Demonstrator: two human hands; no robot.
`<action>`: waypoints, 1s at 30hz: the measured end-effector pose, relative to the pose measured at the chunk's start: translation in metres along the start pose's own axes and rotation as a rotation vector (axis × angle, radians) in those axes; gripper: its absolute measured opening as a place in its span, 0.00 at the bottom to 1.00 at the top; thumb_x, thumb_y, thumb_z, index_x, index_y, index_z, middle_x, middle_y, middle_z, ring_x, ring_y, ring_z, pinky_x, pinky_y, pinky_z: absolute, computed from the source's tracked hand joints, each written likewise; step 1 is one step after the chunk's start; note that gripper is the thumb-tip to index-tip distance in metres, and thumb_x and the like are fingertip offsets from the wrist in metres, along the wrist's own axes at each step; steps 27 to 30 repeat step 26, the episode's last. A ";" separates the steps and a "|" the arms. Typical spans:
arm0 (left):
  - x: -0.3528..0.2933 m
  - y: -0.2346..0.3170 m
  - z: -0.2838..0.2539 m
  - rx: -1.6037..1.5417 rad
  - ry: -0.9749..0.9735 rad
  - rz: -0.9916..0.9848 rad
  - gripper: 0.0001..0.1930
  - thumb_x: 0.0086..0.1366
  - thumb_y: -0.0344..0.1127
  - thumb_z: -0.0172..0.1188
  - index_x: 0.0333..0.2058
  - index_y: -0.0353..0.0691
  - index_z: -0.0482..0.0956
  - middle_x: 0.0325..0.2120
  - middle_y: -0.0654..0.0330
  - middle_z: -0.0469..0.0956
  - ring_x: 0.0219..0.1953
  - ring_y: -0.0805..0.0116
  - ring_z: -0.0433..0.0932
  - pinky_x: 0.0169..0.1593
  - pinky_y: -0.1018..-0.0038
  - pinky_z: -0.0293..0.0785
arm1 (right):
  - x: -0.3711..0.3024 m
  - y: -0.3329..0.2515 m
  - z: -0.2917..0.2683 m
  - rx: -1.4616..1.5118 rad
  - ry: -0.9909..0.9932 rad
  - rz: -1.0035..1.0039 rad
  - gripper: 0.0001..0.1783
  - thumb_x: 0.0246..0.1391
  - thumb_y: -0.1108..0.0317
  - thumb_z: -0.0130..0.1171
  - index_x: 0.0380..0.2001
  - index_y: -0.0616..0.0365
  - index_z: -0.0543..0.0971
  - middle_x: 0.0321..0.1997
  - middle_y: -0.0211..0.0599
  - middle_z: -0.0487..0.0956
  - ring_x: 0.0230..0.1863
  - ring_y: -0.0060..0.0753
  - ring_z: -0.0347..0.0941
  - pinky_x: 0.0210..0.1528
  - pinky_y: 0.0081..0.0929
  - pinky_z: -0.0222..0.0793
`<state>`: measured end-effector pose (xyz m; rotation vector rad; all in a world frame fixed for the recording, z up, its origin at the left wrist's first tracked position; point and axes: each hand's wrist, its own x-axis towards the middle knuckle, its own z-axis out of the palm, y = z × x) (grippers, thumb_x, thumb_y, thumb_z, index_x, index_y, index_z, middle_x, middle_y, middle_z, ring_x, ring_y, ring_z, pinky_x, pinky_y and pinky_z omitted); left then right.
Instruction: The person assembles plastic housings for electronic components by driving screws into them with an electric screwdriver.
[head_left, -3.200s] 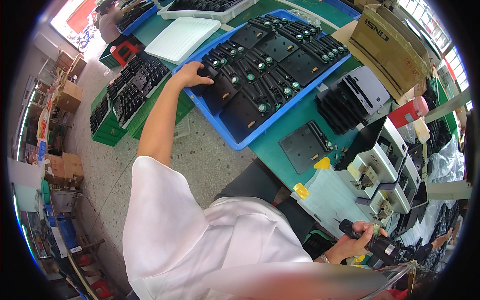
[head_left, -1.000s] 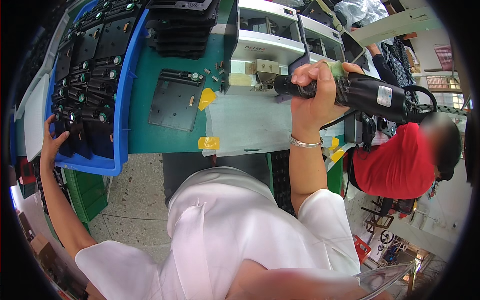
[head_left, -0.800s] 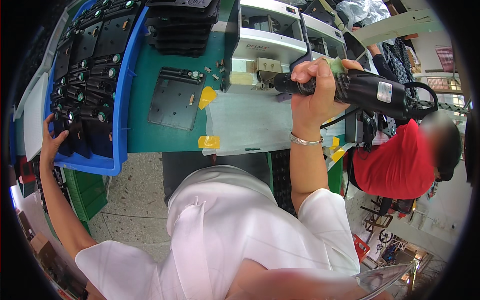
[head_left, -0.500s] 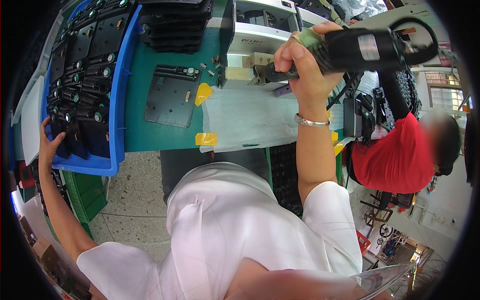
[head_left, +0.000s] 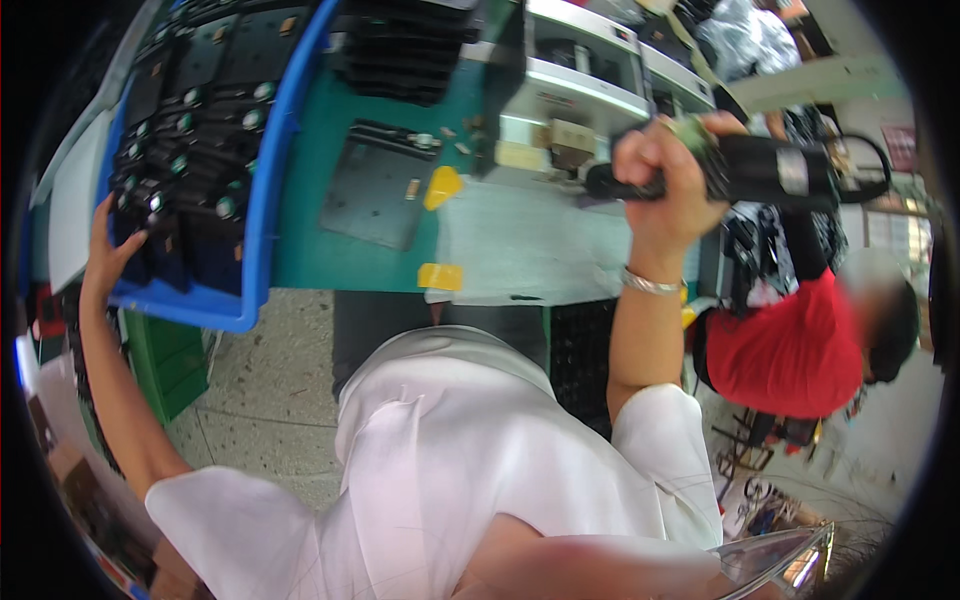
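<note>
My right hand point(head_left: 668, 180) is raised above the bench and wrapped around a black electric screwdriver point(head_left: 760, 172) that lies roughly level, cable looping off its right end. My left hand point(head_left: 112, 252) reaches far left into a blue tray point(head_left: 262, 200) and rests on the black parts with green dots point(head_left: 195, 150) stacked inside; whether it grips one I cannot tell. On the green bench point(head_left: 310, 255) lies a dark flat plate point(head_left: 375, 185) between the tray and a pale sheet point(head_left: 520, 245).
Yellow tabs point(head_left: 440, 188) mark the sheet's corners. White bins point(head_left: 580, 75) stand at the bench's back, with stacked black parts point(head_left: 405, 55) beside them. A person in a red top point(head_left: 790, 345) sits at my right. Green crates point(head_left: 165, 355) stand on the floor at left.
My right hand has swung the screwdriver to the right and lower from its high tilted position. My left hand stays on the parts in the blue tray.
</note>
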<state>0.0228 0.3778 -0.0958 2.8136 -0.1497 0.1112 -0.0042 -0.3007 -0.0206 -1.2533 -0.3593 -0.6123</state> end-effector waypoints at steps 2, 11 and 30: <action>-0.003 0.049 -0.001 -0.079 -0.019 -0.045 0.43 0.48 0.41 0.71 0.60 0.35 0.60 0.58 0.49 0.63 0.63 0.55 0.59 0.64 0.66 0.54 | -0.009 -0.015 -0.001 0.135 0.043 0.117 0.22 0.49 0.85 0.52 0.44 0.46 0.69 0.21 0.28 0.64 0.20 0.20 0.60 0.18 0.21 0.58; 0.007 0.073 0.010 0.019 -0.058 -0.150 0.45 0.41 0.50 0.74 0.57 0.42 0.64 0.55 0.50 0.64 0.59 0.53 0.63 0.62 0.63 0.59 | -0.045 -0.026 -0.033 0.257 -0.011 0.102 0.18 0.57 0.72 0.48 0.50 0.50 0.63 0.22 0.26 0.61 0.21 0.17 0.56 0.23 0.17 0.55; 0.021 0.088 0.012 -0.080 -0.013 -0.358 0.39 0.40 0.45 0.70 0.52 0.41 0.65 0.53 0.50 0.65 0.58 0.52 0.64 0.61 0.65 0.61 | -0.052 -0.021 -0.033 0.275 -0.059 0.108 0.18 0.55 0.71 0.49 0.49 0.51 0.61 0.22 0.28 0.65 0.22 0.18 0.57 0.24 0.17 0.58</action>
